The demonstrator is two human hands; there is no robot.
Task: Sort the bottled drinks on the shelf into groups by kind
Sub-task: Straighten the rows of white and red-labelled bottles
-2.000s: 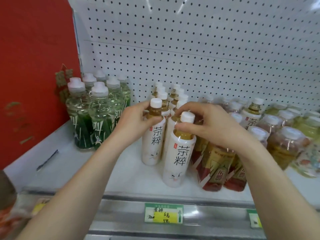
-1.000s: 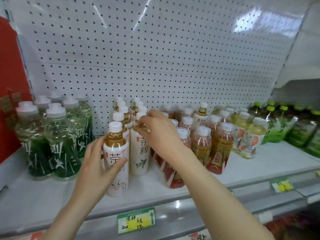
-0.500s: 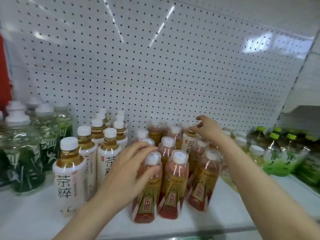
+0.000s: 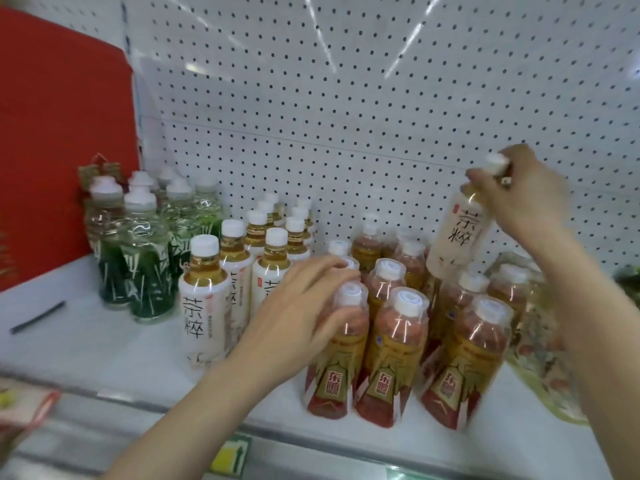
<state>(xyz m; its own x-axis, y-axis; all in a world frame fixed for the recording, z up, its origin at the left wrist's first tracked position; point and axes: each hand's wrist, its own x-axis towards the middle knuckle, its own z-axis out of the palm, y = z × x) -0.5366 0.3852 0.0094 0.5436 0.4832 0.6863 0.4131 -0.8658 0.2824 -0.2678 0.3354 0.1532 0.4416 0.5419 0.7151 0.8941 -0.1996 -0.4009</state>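
Note:
My right hand [image 4: 519, 195] grips a white-labelled tea bottle [image 4: 459, 233] by its neck and holds it tilted in the air above the red-and-gold labelled bottles [image 4: 394, 348]. My left hand [image 4: 298, 317] rests with spread fingers against the front-left red-and-gold bottle [image 4: 341, 351], its fingertips at the cap. Two rows of white-labelled tea bottles [image 4: 204, 303] stand left of that hand. Further left is a cluster of green-labelled clear bottles [image 4: 145, 265]. All stand on the white shelf [image 4: 86, 348].
A white pegboard wall [image 4: 346, 98] backs the shelf and a red panel [image 4: 52, 133] closes its left end. A dark pen-like stick [image 4: 37, 317] lies on the shelf at left. Pale floral-labelled bottles [image 4: 543, 344] stand at far right. Price tags [image 4: 230, 457] line the front rail.
My right hand has lifted a white-labelled tea bottle out from among the red-and-gold bottles at the back. My left hand stays on the front red-and-gold bottle. The camera has swung back left.

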